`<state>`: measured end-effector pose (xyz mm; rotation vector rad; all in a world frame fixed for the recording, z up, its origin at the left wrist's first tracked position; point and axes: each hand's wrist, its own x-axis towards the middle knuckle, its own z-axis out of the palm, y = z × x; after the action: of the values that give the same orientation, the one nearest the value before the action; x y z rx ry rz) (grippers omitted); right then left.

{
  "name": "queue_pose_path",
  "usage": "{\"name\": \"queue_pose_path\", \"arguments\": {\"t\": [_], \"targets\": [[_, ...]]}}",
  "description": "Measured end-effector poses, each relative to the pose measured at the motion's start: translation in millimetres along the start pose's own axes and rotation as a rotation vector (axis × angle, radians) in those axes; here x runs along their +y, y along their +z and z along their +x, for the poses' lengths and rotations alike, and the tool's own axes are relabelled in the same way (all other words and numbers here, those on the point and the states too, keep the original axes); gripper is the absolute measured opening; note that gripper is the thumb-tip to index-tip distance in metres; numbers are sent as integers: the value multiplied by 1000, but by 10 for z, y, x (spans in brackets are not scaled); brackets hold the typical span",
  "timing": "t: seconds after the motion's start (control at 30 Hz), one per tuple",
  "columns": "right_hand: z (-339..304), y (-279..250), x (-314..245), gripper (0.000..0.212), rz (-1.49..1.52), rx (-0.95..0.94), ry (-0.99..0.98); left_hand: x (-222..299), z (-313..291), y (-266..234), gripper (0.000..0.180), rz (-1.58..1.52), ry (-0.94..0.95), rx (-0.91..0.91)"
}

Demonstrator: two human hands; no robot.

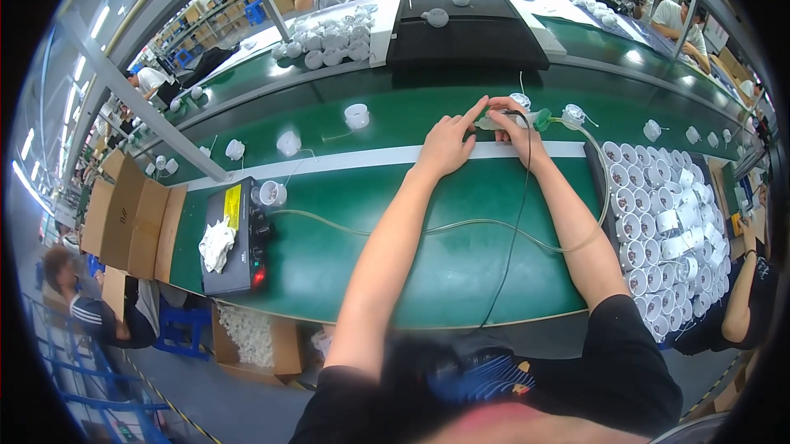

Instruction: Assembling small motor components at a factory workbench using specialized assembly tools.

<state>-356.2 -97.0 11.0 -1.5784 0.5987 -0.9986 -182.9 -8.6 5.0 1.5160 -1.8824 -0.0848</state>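
Observation:
My right hand is closed around a syringe with a green cap at its end. From that cap a clear tube loops past my right forearm and runs to a black control box. A thin dark cable also hangs by my right hand. My left hand meets it at the syringe's front end, index finger stretched out and thumb apart, with nothing visible in it. Just behind my hands, white round cup-shaped parts with wires lie on the green belt.
A tray packed with white cups stands at the right. A crumpled white cloth lies on the control box, near a single cup. Cardboard boxes stand left. Across the belt are a dark panel, piled white parts and co-workers.

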Motion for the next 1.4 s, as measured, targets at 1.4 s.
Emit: {"name": "queue_pose_path", "arguments": {"t": [1.4], "targets": [[2, 6, 29, 30, -5, -30, -22, -47, 3, 32, 82, 11, -20, -10]]}}
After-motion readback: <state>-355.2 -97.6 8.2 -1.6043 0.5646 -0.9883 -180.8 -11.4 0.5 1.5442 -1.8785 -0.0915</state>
